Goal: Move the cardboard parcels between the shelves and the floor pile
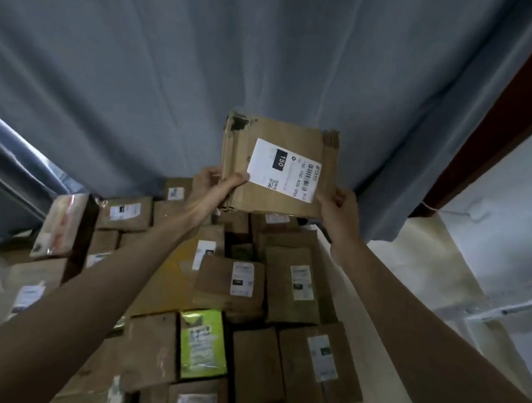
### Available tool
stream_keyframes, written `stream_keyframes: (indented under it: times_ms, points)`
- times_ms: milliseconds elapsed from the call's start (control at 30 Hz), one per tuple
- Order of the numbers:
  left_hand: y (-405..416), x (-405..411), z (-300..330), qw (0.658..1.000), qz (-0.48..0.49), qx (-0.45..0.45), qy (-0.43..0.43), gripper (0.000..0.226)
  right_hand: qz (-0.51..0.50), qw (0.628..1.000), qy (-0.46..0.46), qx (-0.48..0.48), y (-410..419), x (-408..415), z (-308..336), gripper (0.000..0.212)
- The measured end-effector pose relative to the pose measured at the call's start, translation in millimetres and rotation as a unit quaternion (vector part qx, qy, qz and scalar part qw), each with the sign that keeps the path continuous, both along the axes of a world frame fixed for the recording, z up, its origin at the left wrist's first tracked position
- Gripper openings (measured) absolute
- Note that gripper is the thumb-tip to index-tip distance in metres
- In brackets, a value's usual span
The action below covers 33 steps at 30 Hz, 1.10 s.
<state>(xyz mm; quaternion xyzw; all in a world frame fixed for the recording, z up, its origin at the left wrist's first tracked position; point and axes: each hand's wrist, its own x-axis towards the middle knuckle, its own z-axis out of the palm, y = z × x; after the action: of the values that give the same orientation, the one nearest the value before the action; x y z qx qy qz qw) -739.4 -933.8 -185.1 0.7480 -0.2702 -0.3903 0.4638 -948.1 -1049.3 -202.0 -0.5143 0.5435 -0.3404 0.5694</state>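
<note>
I hold a brown cardboard parcel [299, 138] with a white shipping label marked 150, raised in front of the grey curtain. My left hand [213, 184] grips its lower left corner, thumb on the front face. My right hand [341, 207] grips its lower right corner. Below my arms lies the floor pile [231, 284] of several cardboard parcels, most with white labels. One green packet [203, 344] lies among them.
A grey curtain [208, 60] hangs across the back. A dark red frame [518, 98] rises at the right beside a pale wall. A white metal shelf rail [512, 308] shows at the right, and a wrapped pale parcel [60, 226] leans at the left.
</note>
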Motion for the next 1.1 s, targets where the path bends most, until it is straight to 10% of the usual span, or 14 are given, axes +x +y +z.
stream_keyframes:
  times_ms: [467, 1100]
  points:
    - [-129, -12, -214, 0.995, 0.046, 0.081, 0.046, 0.101, 0.041, 0.995, 0.058, 0.076, -148, -4, -221, 0.026]
    - [-280, 62, -545, 0.994, 0.051, 0.094, -0.028, 0.091, 0.005, 0.988, 0.116, -0.101, -295, 106, -540, 0.030]
